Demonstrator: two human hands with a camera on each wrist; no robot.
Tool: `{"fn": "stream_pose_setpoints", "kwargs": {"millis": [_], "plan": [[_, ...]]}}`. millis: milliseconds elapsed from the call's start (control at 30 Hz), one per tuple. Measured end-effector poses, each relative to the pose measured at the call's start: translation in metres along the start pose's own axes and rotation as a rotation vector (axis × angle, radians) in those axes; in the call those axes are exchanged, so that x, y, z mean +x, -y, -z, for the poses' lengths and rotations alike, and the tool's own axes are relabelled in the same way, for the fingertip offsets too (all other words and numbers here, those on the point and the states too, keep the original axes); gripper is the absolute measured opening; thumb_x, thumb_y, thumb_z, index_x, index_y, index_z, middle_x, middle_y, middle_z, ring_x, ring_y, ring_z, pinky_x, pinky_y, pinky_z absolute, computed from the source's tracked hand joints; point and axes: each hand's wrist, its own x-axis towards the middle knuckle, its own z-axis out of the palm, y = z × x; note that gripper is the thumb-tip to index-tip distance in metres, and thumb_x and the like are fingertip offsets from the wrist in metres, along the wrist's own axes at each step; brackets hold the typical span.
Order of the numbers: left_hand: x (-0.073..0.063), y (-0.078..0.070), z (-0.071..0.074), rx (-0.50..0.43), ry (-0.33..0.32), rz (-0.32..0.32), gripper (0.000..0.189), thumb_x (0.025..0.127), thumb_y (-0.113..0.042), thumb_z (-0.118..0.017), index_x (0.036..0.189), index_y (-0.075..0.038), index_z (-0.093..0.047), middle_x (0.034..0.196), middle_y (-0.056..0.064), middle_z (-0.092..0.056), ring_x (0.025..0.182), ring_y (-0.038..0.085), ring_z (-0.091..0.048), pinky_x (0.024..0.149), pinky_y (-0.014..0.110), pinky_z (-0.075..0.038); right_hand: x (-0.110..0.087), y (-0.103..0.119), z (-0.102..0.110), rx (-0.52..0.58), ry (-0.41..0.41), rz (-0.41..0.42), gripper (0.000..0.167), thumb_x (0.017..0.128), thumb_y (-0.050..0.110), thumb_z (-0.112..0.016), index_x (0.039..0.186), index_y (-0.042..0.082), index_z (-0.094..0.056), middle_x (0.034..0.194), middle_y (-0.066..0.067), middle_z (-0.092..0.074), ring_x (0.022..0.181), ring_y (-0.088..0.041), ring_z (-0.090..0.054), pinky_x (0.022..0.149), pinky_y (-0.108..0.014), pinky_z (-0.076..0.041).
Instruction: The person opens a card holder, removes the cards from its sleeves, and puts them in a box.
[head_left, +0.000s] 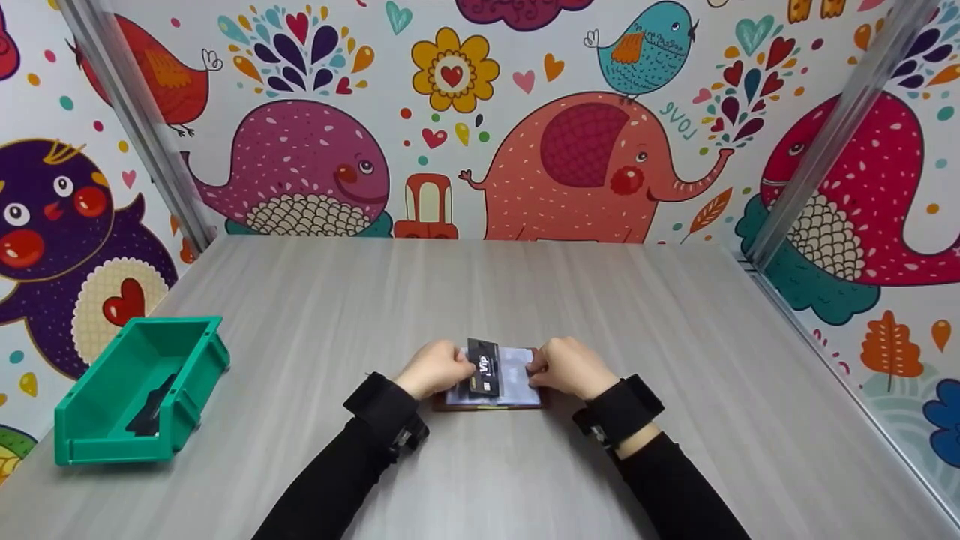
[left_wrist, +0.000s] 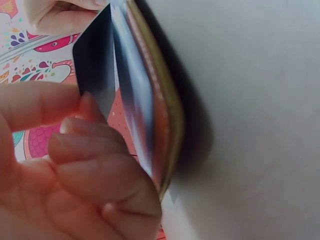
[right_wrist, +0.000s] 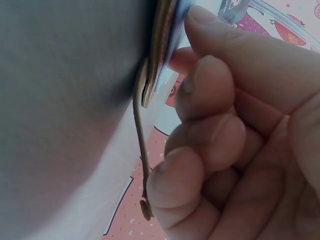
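Observation:
A black card marked "Vip" (head_left: 484, 358) stands tilted over the clear sleeves of an open brown card holder (head_left: 517, 375) on the table. My left hand (head_left: 433, 369) pinches the card by its edge between thumb and index finger; the left wrist view shows the card (left_wrist: 95, 60) angled away from the sleeve beside it. At the holder's right side, my right hand (head_left: 576, 367) pinches the sleeve edge between thumb and forefinger, its other fingers curled. A strap (right_wrist: 140, 145) with a snap end hangs out from the holder, near those curled fingers in the right wrist view.
A green open bin (head_left: 112, 450) stands on the left of the table, with a dark flat item (head_left: 154, 409) inside. Walls with cartoon animals and metal corner posts (head_left: 142, 127) border the pale wood-grain table (head_left: 480, 292).

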Motion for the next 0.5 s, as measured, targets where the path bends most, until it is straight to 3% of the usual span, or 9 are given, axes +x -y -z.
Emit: {"fn": "stream_pose_setpoints", "kwargs": {"millis": [500], "plan": [[-0.0075, 0.0053, 0.0071, -0.021, -0.047, -0.024, 0.035, 0.080, -0.009, -0.062, 0.058, -0.019, -0.036, 0.056, -0.006, -0.035, 0.055, 0.012, -0.039, 0.055, 0.026, -0.032, 0.0003, 0.0016, -0.0007, -0.007, 0.001, -0.014, 0.015, 0.072, 0.013, -0.085, 0.086, 0.011, -0.081, 0.084, -0.001, -0.074, 0.073, -0.017, -0.064, 0.069, -0.039, -0.052]]}}
